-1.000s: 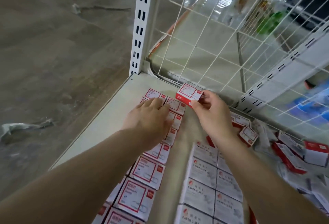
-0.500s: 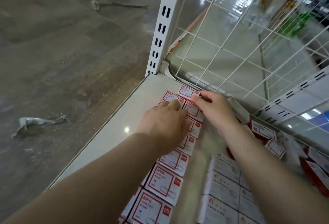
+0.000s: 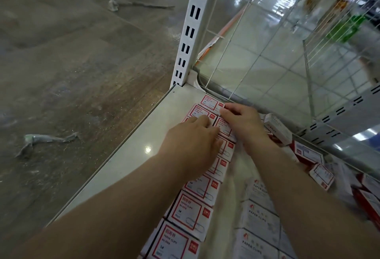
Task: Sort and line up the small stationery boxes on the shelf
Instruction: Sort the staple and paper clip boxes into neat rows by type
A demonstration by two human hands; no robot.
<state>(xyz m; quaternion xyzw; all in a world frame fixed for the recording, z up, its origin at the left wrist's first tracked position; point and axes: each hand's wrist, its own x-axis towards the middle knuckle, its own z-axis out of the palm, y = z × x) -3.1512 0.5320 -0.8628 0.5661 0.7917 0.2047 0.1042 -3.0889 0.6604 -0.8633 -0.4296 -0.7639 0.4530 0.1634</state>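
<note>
Rows of red-and-white paper clip boxes [image 3: 202,185] are lined up flat on the white shelf [image 3: 123,160], running toward its back corner by the slotted upright [image 3: 192,30]. The left hand [image 3: 192,145] is laid palm down across the middle boxes, fingers nearly straight. The farthest box [image 3: 209,102], beside the wire mesh back [image 3: 267,42], is touched at its near edge by the right hand [image 3: 243,124], fingers curled. White paper clip boxes [image 3: 260,221] are ranged alongside; loose boxes [image 3: 308,153] are piled at right.
</note>
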